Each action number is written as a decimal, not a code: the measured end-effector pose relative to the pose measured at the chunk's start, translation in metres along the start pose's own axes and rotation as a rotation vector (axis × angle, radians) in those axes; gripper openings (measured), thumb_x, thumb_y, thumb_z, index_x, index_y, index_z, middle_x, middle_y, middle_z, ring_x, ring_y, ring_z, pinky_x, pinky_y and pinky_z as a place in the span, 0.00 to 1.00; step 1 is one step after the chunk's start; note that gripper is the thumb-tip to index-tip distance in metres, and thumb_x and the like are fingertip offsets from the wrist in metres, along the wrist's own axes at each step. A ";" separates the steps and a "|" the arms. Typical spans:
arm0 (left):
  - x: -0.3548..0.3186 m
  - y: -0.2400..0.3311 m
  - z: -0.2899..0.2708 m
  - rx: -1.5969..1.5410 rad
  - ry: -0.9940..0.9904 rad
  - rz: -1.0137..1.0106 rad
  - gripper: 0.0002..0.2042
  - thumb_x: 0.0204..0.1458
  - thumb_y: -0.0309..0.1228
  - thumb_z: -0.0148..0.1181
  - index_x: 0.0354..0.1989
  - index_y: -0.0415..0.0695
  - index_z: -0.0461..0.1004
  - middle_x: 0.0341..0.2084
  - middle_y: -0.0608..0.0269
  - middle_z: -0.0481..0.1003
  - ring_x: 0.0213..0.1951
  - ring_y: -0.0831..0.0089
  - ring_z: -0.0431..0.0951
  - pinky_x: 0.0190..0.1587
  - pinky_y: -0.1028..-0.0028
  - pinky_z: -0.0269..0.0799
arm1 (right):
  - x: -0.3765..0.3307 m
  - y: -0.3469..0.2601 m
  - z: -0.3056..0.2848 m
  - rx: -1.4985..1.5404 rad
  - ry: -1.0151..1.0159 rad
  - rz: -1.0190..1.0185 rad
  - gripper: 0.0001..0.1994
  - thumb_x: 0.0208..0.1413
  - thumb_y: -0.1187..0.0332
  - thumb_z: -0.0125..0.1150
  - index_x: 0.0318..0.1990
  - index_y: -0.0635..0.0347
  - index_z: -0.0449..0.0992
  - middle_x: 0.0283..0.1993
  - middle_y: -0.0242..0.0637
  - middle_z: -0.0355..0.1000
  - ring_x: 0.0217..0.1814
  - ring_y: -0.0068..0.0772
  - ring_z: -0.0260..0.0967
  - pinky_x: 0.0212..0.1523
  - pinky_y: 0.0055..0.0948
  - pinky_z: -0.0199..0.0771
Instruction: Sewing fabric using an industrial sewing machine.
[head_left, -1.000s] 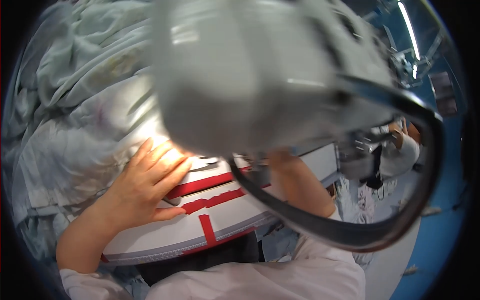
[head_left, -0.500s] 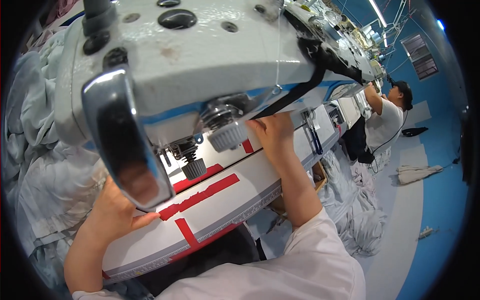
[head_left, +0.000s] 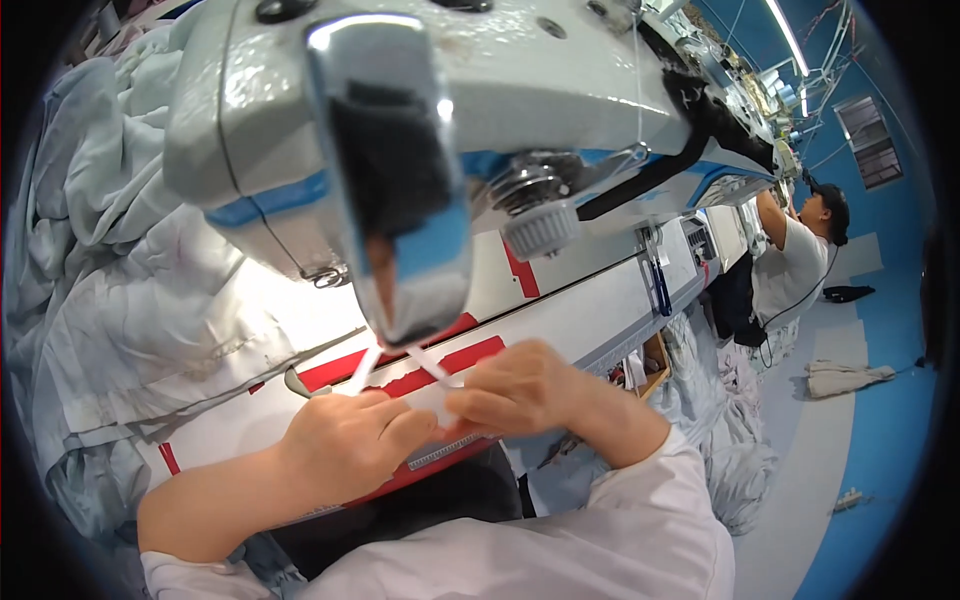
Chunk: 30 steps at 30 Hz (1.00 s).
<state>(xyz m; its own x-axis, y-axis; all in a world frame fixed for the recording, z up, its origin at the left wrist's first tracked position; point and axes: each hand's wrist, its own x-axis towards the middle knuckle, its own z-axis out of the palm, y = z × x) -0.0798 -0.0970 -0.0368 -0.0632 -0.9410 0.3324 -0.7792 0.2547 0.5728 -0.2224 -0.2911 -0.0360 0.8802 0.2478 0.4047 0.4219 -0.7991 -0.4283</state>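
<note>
Close together in front of the white sewing machine [head_left: 550, 90] are my two hands. My left hand [head_left: 350, 445] is closed, with one length of a narrow white strip [head_left: 366, 370] rising from its fingers. My right hand [head_left: 520, 388] is closed on another white length [head_left: 432, 365], just to the right. Both lengths run up and converge behind the shiny metal cover [head_left: 395, 180] on the machine's front, which hides where they meet. My fingertips nearly touch over the near edge of the table [head_left: 600, 300]. The needle area is hidden.
Red tape strips [head_left: 440, 368] mark the white tabletop, with a ruler strip [head_left: 440, 455] along its front edge. Pale grey cloth [head_left: 120, 340] is heaped at left. Blue-handled scissors [head_left: 660, 285] lie at right. Beyond, a person [head_left: 795, 265] sits by more machines; cloth [head_left: 700, 430] piles below.
Both hands have come together in front of the machine, the left from the cloth side, the right from under the machine arm. A white strip now shows between them. The view has shifted left.
</note>
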 end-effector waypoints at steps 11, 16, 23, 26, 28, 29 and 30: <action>-0.009 0.026 -0.017 -0.733 -0.050 -0.124 0.09 0.49 0.22 0.55 0.39 0.41 0.72 0.30 0.59 0.75 0.28 0.69 0.78 0.29 0.74 0.73 | 0.032 -0.004 -0.012 -0.103 -0.155 0.170 0.13 0.47 0.67 0.59 0.39 0.63 0.71 0.46 0.38 0.70 0.49 0.39 0.67 0.45 0.39 0.64; 0.002 0.037 -0.035 -1.045 0.284 -0.021 0.05 0.54 0.23 0.54 0.37 0.38 0.73 0.24 0.63 0.76 0.23 0.73 0.76 0.24 0.76 0.70 | 0.014 -0.018 0.028 -0.022 -0.163 -0.172 0.17 0.48 0.62 0.58 0.45 0.59 0.72 0.46 0.37 0.68 0.43 0.31 0.69 0.39 0.29 0.69; -0.004 0.050 -0.059 -0.935 -0.473 -0.174 0.06 0.56 0.25 0.50 0.39 0.42 0.73 0.28 0.65 0.77 0.26 0.71 0.77 0.28 0.75 0.73 | 0.040 0.095 -0.018 -0.683 0.093 -0.105 0.09 0.44 0.65 0.63 0.33 0.56 0.74 0.32 0.33 0.72 0.33 0.39 0.70 0.36 0.36 0.70; -0.007 0.069 -0.048 -1.059 -0.643 -0.202 0.10 0.56 0.37 0.51 0.38 0.46 0.73 0.34 0.62 0.76 0.33 0.66 0.76 0.37 0.67 0.69 | 0.027 0.148 -0.005 -0.516 -0.072 0.159 0.03 0.49 0.70 0.56 0.32 0.54 0.73 0.27 0.37 0.69 0.32 0.37 0.69 0.33 0.33 0.68; -0.031 0.076 -0.034 -1.132 -0.573 -0.203 0.07 0.56 0.27 0.51 0.40 0.44 0.73 0.32 0.63 0.76 0.31 0.70 0.78 0.33 0.75 0.74 | 0.019 0.134 -0.027 -0.527 -0.065 0.282 0.05 0.48 0.68 0.57 0.33 0.55 0.73 0.29 0.37 0.69 0.32 0.38 0.69 0.34 0.35 0.68; -0.027 0.063 -0.030 -1.142 -0.571 -0.181 0.07 0.56 0.27 0.51 0.40 0.44 0.73 0.32 0.63 0.76 0.31 0.70 0.78 0.33 0.75 0.74 | 0.008 0.127 -0.041 -0.557 -0.088 0.363 0.06 0.48 0.68 0.58 0.34 0.56 0.73 0.30 0.38 0.69 0.33 0.39 0.69 0.35 0.35 0.68; -0.019 0.053 -0.032 -0.850 -0.317 -0.168 0.06 0.55 0.26 0.52 0.38 0.43 0.74 0.31 0.62 0.76 0.27 0.69 0.77 0.29 0.75 0.73 | 0.000 0.117 -0.047 -0.564 -0.105 0.442 0.07 0.48 0.67 0.58 0.35 0.56 0.74 0.30 0.38 0.69 0.33 0.39 0.69 0.35 0.36 0.68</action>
<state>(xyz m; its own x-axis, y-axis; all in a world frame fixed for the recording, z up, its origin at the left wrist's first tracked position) -0.1000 -0.0583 0.0116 -0.2566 -0.9654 0.0459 -0.0811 0.0689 0.9943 -0.1839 -0.4104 -0.0478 0.9709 -0.1347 0.1982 -0.1292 -0.9908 -0.0407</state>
